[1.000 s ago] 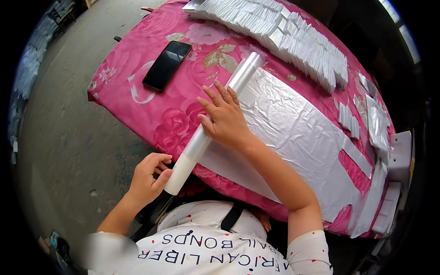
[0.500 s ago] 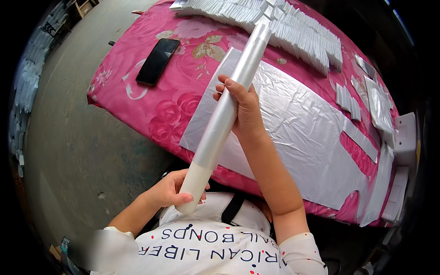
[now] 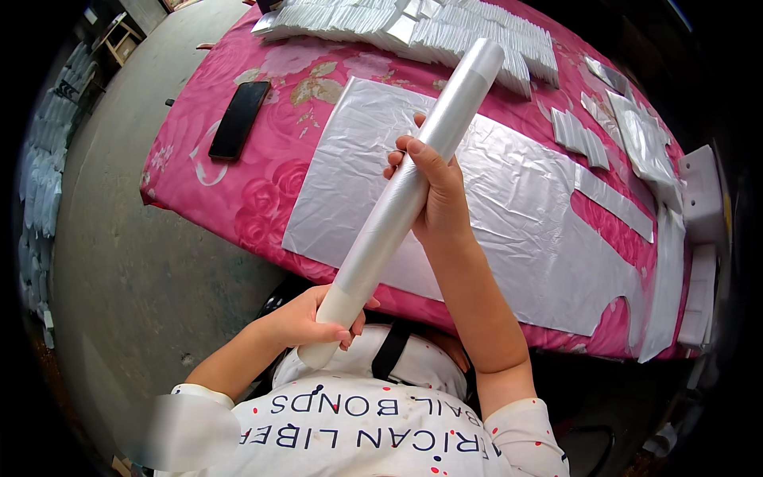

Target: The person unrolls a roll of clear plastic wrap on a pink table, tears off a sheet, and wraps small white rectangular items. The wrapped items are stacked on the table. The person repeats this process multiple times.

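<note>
A long roll of clear plastic film (image 3: 387,220), wound on a pale tube, slants across my body from near my lap toward the far side of the table. My left hand (image 3: 330,319) is wrapped around its lower end, just above the tube's bare tip. Higher up, my right hand (image 3: 435,187) grips the middle of the roll, thumb on top and fingers curled around from beneath. Below the roll lies a stack of flat silvery-white plastic bags (image 3: 509,230), creased, with handle cut-outs at its right end; the roll and my right forearm hide part of it.
A pink floral cloth (image 3: 262,187) covers the table. On it are a black phone (image 3: 239,120) at left, rows of folded white packets (image 3: 421,32) along the far side, and a smaller packet bundle (image 3: 580,139) at right. White plastic bins (image 3: 702,191) stand by the right edge.
The roll's far end has swung right, away from the far packets. My left hand wraps further around the lower end. The table's contents sit further left and higher in the picture.
</note>
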`<act>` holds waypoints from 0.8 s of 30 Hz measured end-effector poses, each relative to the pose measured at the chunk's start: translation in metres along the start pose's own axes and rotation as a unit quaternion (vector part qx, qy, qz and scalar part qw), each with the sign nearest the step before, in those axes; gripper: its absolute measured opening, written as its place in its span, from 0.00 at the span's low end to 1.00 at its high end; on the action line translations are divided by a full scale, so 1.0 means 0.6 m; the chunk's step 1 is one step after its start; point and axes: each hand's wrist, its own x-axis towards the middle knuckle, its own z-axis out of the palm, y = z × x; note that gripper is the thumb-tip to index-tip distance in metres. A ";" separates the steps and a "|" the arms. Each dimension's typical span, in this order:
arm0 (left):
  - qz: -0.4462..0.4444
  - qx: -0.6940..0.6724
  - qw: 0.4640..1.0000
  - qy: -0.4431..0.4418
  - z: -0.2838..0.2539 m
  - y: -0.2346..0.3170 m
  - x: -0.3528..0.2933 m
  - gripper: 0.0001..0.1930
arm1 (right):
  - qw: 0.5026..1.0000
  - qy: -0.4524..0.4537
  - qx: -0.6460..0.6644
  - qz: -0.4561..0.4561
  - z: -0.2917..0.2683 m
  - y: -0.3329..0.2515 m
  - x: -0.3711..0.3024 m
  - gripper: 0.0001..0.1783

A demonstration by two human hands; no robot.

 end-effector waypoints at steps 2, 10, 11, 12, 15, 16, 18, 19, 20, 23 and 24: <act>0.020 0.008 1.000 -0.003 0.005 0.002 0.009 0.34 | 1.000 0.010 -0.007 -0.008 -0.012 -0.002 -0.009 0.29; -0.040 0.059 0.988 0.135 0.011 -0.007 0.066 0.31 | 0.993 0.046 -0.106 0.018 -0.060 0.035 -0.052 0.35; -0.073 0.076 0.986 0.129 0.008 -0.009 0.067 0.30 | 0.989 0.051 -0.135 0.018 -0.073 0.029 -0.050 0.35; -0.139 0.061 0.974 0.165 0.016 0.002 0.065 0.31 | 0.985 0.057 -0.161 0.020 -0.089 0.023 -0.049 0.35; -0.178 0.004 0.972 0.151 -0.017 -0.023 0.032 0.27 | 0.976 0.104 -0.190 -0.011 -0.137 -0.015 -0.037 0.34; -0.188 -0.008 0.973 0.137 -0.023 -0.029 0.024 0.27 | 0.969 0.132 -0.205 -0.028 -0.155 -0.036 -0.030 0.34; -0.206 -0.032 0.972 0.109 -0.032 -0.041 0.012 0.28 | 0.943 0.173 -0.279 -0.058 -0.202 -0.075 -0.011 0.32; -0.197 -0.021 0.975 0.098 -0.034 -0.047 0.004 0.28 | 0.938 0.163 -0.303 -0.041 -0.216 -0.093 -0.007 0.29; -0.187 -0.009 0.978 0.086 -0.035 -0.054 -0.003 0.28 | 0.933 0.154 -0.326 -0.023 -0.229 -0.107 -0.003 0.27; -0.170 0.011 0.982 0.079 -0.032 -0.065 -0.007 0.32 | 0.916 0.127 -0.380 0.016 -0.231 -0.123 0.000 0.21; -0.161 0.004 0.984 0.073 -0.032 -0.069 -0.008 0.34 | 0.913 0.119 -0.390 0.029 -0.229 -0.126 0.002 0.19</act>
